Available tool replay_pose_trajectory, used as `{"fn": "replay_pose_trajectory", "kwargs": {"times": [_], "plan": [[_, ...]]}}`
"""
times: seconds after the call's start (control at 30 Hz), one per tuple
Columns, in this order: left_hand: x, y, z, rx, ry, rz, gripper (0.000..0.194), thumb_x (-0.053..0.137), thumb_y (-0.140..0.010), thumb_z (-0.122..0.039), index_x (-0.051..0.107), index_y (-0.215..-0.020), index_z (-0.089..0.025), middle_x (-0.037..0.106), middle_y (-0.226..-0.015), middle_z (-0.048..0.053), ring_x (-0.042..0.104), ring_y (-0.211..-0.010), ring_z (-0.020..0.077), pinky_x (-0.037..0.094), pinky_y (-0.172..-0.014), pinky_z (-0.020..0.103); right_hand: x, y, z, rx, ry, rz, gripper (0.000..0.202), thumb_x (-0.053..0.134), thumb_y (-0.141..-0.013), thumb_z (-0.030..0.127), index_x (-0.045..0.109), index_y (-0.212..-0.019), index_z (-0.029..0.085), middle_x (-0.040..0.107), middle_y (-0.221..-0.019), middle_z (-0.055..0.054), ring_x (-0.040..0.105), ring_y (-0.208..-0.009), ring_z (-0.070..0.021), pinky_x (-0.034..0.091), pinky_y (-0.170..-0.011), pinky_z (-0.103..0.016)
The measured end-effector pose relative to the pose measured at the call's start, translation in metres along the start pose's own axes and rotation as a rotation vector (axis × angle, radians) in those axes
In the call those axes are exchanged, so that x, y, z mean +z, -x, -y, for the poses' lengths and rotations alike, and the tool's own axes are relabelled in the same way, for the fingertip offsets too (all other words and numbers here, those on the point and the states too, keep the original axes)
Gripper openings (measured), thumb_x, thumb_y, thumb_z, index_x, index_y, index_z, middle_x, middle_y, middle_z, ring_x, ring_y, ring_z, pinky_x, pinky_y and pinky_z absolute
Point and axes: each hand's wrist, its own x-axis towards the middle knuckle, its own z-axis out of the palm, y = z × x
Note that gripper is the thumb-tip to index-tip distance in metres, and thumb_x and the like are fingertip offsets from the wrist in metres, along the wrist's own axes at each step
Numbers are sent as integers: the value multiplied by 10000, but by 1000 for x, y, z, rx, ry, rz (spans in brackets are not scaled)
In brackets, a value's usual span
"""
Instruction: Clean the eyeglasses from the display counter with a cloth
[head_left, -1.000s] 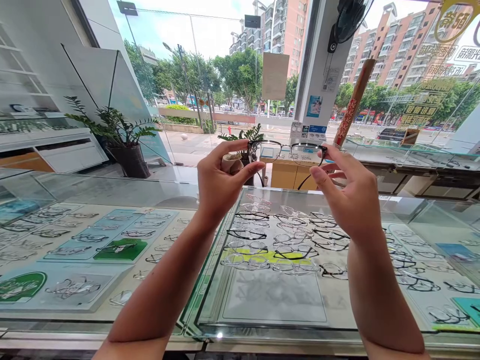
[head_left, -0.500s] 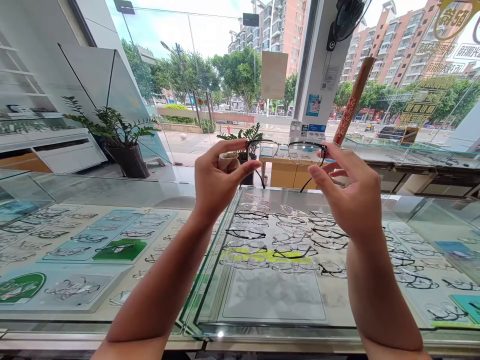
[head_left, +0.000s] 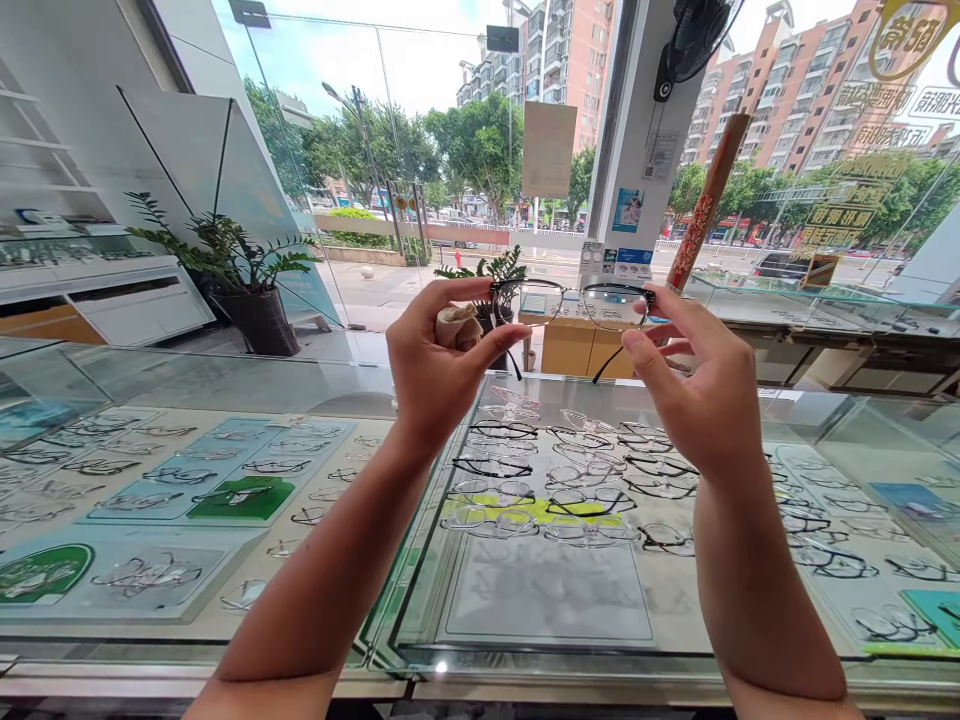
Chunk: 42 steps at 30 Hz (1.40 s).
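1. Carry both forearms [head_left: 334,560] above the display case [head_left: 600,675] without leaning on its glass top; note rows of spectacle frames [head_left: 589,502] laid out beneath.
2. With the left hand [head_left: 427,335], pinching one end of the eyeglasses [head_left: 574,291] between thumb and forefinger, and tucking a crumpled, pale cloth [head_left: 457,326] inside the curled fingers. Best to stop this cloth from tugging at the frame.
3. With the right hand [head_left: 701,375], grasping the opposite end in much the same way. Cannot tell the pressure on either side; better light and equal, to avoid twisting the bridge. Watch the right fingertips, seen close to the lens edge and likely to smudge.
4. Held in mid-air between both hands, rims roughly level, temples [head_left: 517,371] unfolded and dropping below the lenses. Touch only frame and temples, and avoid spreading them outward.
5. Just past the rims, expect clutter from a potted plant [head_left: 495,266] and a wooden-fronted counter [head_left: 566,352].
6. Farthest off, make use of daylight through the window [head_left: 420,65]; tilt slowly, moving both hands together.
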Motion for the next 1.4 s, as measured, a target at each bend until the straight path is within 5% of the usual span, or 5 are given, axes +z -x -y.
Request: {"fn": "replay_pose_trajectory", "kwargs": {"times": [0.37, 0.73, 1.13, 1.4], "plan": [[3, 4, -10, 67, -65, -49, 470, 1006, -764, -560, 789, -1071, -279, 785, -993, 44, 588, -656, 123, 457, -531, 297, 4, -1, -6, 54, -26, 24, 553, 684, -1013, 535, 709, -1513, 298, 811, -1380, -119, 812, -1022, -315, 706, -883, -564], [2, 5, -12, 79, -103, -46, 434, 1000, -791, -515, 781, -1088, -288, 790, -1023, 46, 597, -675, 137, 489, -568, 327, 4, -2, -7, 66, -40, 35, 552, 672, -1018, 534, 727, -1494, 261, 818, -1361, -125, 807, -1061, -322, 703, -918, -571], [3, 6, -12, 77, -74, -46, 479, 1009, -781, -499, 790, -1149, -285, 754, -1001, 31, 516, -609, 103, 410, -509, 295, 6, -2, -9, 58, -19, 27, 586, 694, -1007, 563, 701, -1526, 293, 815, -1366, -130, 820, -1047, -323, 693, -914, -567], [6, 4, -3, 2, -31, -20, 519, 967, -820, -536, 779, -1232, -284, 813, -1212, 81, 485, -555, 65, 323, -463, 283, 7, -1, 0, -28, 1, -64, 552, 702, -1019, 523, 687, -1529, 311, 782, -1355, -132, 782, -1143, -345, 709, -888, -546]]}}
